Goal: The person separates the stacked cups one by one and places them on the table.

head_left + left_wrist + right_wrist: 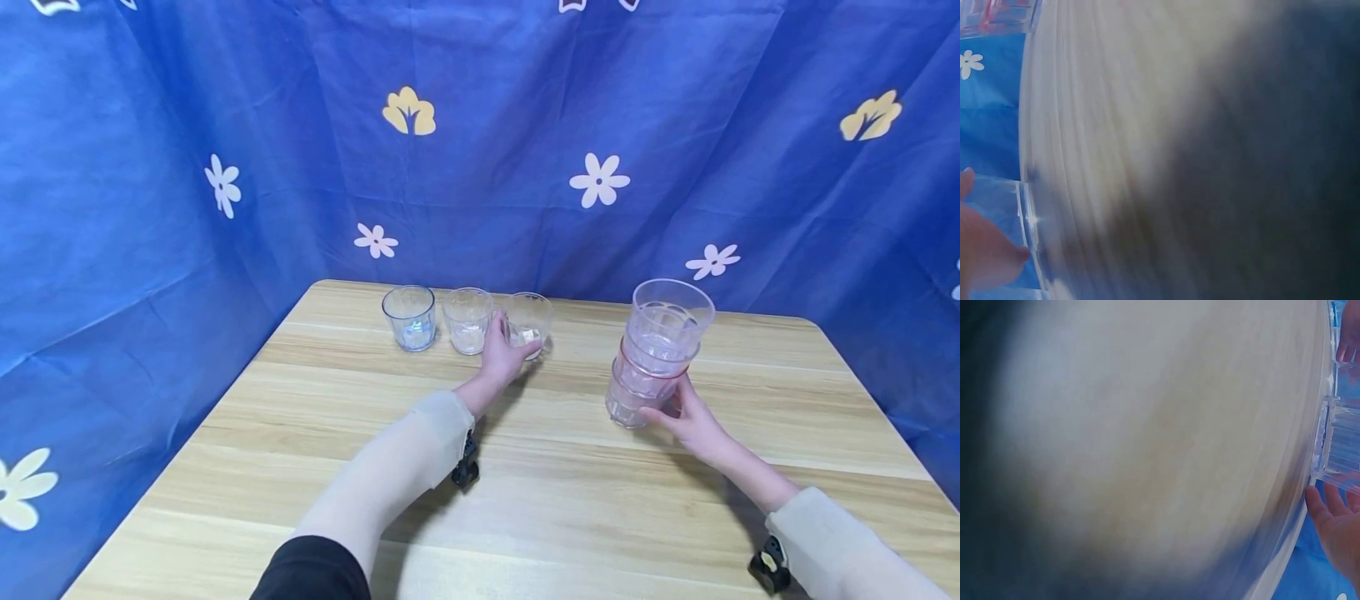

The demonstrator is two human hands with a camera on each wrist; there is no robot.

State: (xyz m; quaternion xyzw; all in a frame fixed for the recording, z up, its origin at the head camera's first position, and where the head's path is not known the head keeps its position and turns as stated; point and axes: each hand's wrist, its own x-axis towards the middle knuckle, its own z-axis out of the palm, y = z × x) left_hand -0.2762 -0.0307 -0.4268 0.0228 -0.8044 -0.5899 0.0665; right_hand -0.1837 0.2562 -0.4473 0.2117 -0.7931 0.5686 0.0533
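Note:
My left hand (pixel 504 354) grips a clear glass (pixel 534 312), the rightmost of three in a row at the table's back. Its thumb lies across the front, with the fingers on the left side. My right hand (pixel 693 421) is at the lower right side of a tall stack of clear tumblers (pixel 663 333); the thumb reaches in front and the fingers stay spread at the side. A red band (pixel 652 375) circles the stack's middle. In the right wrist view, the fingertips lie right beside the stack's lower wall (pixel 1341 450).
A bluish glass (pixel 410 321) and another clear glass (pixel 467 325) stand left of the gripped one. The wooden table (pixel 540 500) meets a blue flowered curtain (pixel 495 167) behind and at both sides.

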